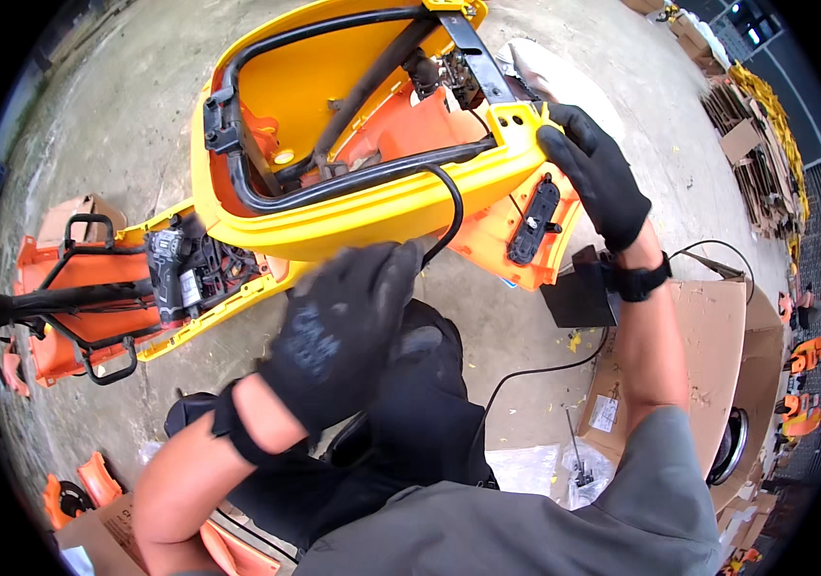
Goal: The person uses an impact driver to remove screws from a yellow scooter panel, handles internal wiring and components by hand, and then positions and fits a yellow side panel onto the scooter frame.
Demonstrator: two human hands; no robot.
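A yellow body shell [353, 226] of what looks like a scooter lies in front of me, with a black tubular frame [362, 197] inside its rim. From that frame a thin curved black tube [458, 206] bends down to the fingertips of my left hand [338, 331]. That gloved hand is closed at the tube's lower end and slightly blurred; its palm side is hidden. My right hand [604, 178], also gloved, curls its fingers over the shell's right corner. Below that corner hangs an orange panel [535, 235] carrying a long black fitting [535, 219].
A cordless power tool [168, 274] rests on the yellow and orange chassis at left. Beside my right arm stand an open cardboard box [679, 346] and a black box-shaped object [581, 293]. A black cable [535, 370] crosses the floor. Flattened cardboard [751, 154] is stacked at far right.
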